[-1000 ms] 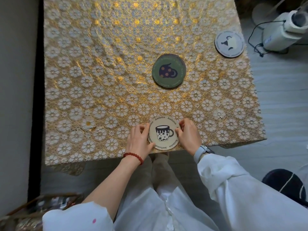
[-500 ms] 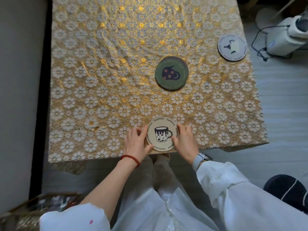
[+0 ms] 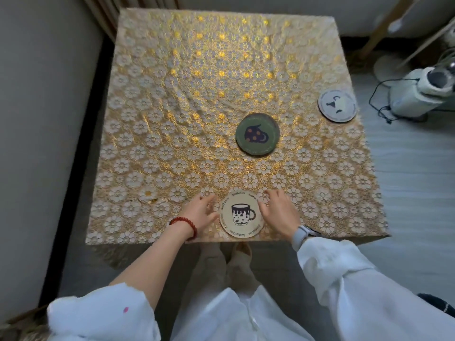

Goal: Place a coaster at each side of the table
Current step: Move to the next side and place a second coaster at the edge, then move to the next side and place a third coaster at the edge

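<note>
A cream coaster [image 3: 241, 214] with a mug drawing lies flat near the table's front edge. My left hand [image 3: 201, 212] rests just left of it and my right hand [image 3: 280, 212] just right, fingers spread and slightly apart from its rim. A green coaster [image 3: 257, 134] lies near the middle of the table [image 3: 172, 119], right of centre. A pale grey coaster [image 3: 337, 105] sits at the right edge.
The table has a gold floral lace cloth. A grey wall stands along the left side. A white appliance [image 3: 418, 94] with a black cord sits on the floor to the right. My feet [image 3: 229, 254] are under the front edge.
Both hands have let go of the cream coaster and opened beside it. The camera has lifted, so more of the table's far side shows.
</note>
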Action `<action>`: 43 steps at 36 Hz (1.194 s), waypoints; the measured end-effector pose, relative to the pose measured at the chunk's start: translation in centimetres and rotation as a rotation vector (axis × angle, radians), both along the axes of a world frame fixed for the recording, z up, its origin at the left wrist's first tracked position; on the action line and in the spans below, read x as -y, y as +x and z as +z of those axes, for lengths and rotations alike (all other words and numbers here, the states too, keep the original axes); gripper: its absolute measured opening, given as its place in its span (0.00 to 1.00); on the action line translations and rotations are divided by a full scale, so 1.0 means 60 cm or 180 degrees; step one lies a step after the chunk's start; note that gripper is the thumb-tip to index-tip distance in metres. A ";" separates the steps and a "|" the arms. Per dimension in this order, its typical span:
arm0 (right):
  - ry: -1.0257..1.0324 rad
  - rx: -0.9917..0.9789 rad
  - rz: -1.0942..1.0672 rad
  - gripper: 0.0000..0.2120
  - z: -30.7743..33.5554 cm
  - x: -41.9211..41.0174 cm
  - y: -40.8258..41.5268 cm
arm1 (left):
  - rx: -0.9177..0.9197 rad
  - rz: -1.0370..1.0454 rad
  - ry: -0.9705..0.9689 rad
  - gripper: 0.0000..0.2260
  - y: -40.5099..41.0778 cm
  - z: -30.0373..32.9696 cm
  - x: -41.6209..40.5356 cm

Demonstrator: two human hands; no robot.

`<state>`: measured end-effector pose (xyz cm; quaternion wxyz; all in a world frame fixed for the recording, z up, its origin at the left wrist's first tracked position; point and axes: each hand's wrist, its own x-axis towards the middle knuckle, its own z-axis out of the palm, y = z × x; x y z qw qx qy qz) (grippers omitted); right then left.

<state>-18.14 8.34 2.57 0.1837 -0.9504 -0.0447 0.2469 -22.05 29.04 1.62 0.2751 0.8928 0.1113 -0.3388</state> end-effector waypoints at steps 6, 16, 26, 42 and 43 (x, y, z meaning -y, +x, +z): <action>0.0399 -0.0679 0.0872 0.15 0.131 -0.078 0.098 | 0.0308 0.0195 0.0105 0.22 0.060 0.133 -0.090; 0.0968 0.0221 0.1548 0.15 0.315 -0.315 0.133 | 0.1819 0.1315 0.0614 0.14 0.049 0.340 -0.311; 0.1243 0.0638 0.1880 0.12 0.340 -0.670 0.051 | 0.2151 0.1902 0.1000 0.14 -0.109 0.372 -0.628; 0.1219 0.0338 0.1388 0.13 0.342 -1.103 0.026 | 0.2312 0.2019 0.0657 0.14 -0.209 0.389 -1.046; 0.1217 0.0343 0.1363 0.13 0.338 -1.117 0.035 | 0.2268 0.1977 0.0620 0.14 -0.196 0.384 -1.057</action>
